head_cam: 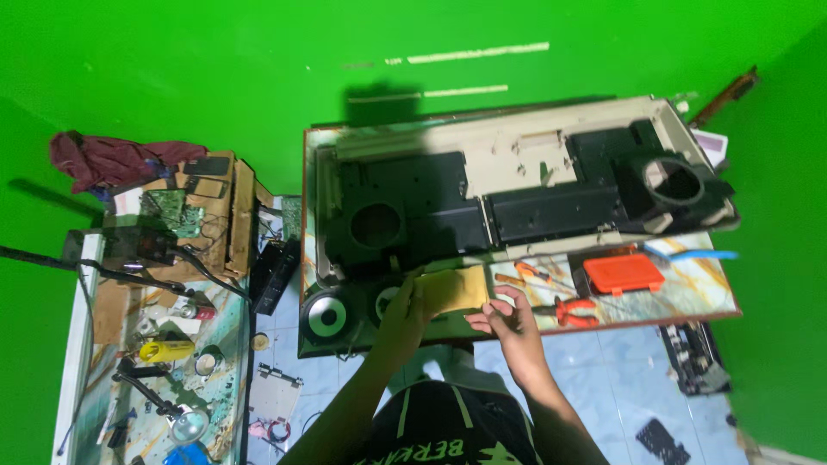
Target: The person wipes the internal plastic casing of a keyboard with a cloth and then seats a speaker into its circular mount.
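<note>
While two hands [457, 314] grip one yellow cloth [454, 288] — two speakers [327, 316]

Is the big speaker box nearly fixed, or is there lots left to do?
Done: the case lies opened on the table, its round speaker holes empty, and one speaker sits out beside it. In hand: both hands, left and right, hold a yellow pad. Left: pliers and screwdriver lie unused; nothing is closed up.
</note>
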